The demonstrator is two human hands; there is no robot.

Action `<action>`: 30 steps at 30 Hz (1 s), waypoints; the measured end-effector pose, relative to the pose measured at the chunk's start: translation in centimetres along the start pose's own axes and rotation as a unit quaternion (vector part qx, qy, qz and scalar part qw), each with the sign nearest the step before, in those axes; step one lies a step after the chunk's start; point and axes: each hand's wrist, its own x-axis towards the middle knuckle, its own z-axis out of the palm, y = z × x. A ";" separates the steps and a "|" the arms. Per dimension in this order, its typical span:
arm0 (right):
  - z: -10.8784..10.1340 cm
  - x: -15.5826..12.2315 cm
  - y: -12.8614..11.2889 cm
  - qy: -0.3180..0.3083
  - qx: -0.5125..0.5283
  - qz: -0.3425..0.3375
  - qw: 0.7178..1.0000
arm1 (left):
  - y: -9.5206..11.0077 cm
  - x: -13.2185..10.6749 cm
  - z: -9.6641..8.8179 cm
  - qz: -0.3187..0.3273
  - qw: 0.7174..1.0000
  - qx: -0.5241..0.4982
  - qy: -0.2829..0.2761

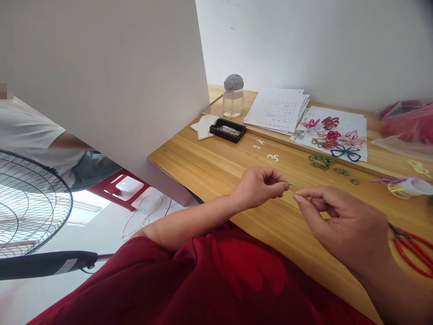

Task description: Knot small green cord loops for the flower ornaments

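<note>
The left hand (259, 187) is above the pale wooden table (209, 158), thumb and forefinger pinched on a tiny dark-and-silver piece (291, 184) that sticks out past the fingertips. The right hand (348, 225) faces it just beside, thumb and forefinger brought together at the tips; whether anything thin lies between them I cannot tell. The small piece is thus in the left fingers, pointing toward the right hand. Beyond the hands, thin white crescent-shaped pieces (273, 157) lie on the table near a black rectangular tray (223, 133) of small bits, with a clear bottle with a grey lid (233, 101) behind it. Farther right are small green curved pieces (324, 166) and multicoloured flower shapes (333, 135) on white paper (355, 118). Red-handled metal pliers (400, 231) rest near the right wrist.
</note>
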 end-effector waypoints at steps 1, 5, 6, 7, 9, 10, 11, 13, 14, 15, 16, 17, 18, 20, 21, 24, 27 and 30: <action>-0.2 0.5 0.1 0.004 -0.007 -0.010 1.000 | 0.0 0.0 -0.1 0.002 1.000 0.007 -0.014; -0.4 2.7 1.4 0.001 0.043 0.026 0.999 | 0.6 -0.2 -0.2 -0.021 0.996 -0.020 -0.083; -0.2 3.2 1.9 -0.008 0.077 0.049 0.996 | 0.8 -0.3 -0.2 -0.030 0.995 -0.031 -0.094; 0.2 3.5 2.4 -0.021 0.119 0.079 0.990 | 1.1 -0.4 -0.3 -0.038 0.993 -0.041 -0.100; 1.0 3.7 3.4 -0.062 0.220 0.149 0.962 | 1.4 -0.5 -0.3 -0.045 0.992 -0.056 -0.101; 1.5 3.5 3.7 -0.084 0.269 0.183 0.942 | 1.5 -0.5 -0.3 -0.045 0.992 -0.062 -0.096; 2.0 3.1 3.9 -0.102 0.310 0.213 0.921 | 1.5 -0.5 -0.3 -0.044 0.993 -0.066 -0.086; 2.7 2.1 3.9 -0.116 0.356 0.249 0.893 | 1.4 -0.4 -0.3 -0.042 0.995 -0.068 -0.055; 2.9 1.5 3.7 -0.114 0.359 0.254 0.891 | 1.3 -0.3 -0.3 -0.041 0.996 -0.067 -0.037; 3.0 0.9 3.4 -0.110 0.348 0.251 0.897 | 1.2 -0.2 -0.3 -0.041 0.997 -0.062 -0.019; 2.9 0.3 3.0 -0.102 0.324 0.243 0.909 | 1.1 -0.1 -0.2 -0.040 0.998 -0.055 -0.005; 2.8 -0.2 2.5 -0.092 0.292 0.230 0.924 | 0.9 0.0 -0.2 -0.040 0.998 -0.046 0.005; 2.6 -0.6 2.0 -0.079 0.253 0.213 0.940 | 0.8 0.1 -0.2 -0.038 0.999 -0.033 0.011; 2.1 -1.1 1.2 -0.051 0.170 0.170 0.969 | 0.5 0.3 -0.1 -0.027 0.999 0.000 0.020; 1.9 -1.2 0.8 -0.038 0.130 0.140 0.981 | 0.4 0.3 -0.1 -0.018 0.999 0.019 0.024; 1.1 -1.1 0.3 -0.006 0.029 0.032 0.999 | 0.1 0.3 -0.1 0.012 0.998 0.065 0.025; 0.3 -0.1 0.4 0.013 -0.012 -0.033 0.999 | 0.2 0.1 -0.2 0.024 0.996 0.083 -0.009; -0.1 1.7 1.2 0.000 0.012 -0.030 0.999 | 0.6 -0.2 -0.3 -0.003 0.996 0.056 -0.069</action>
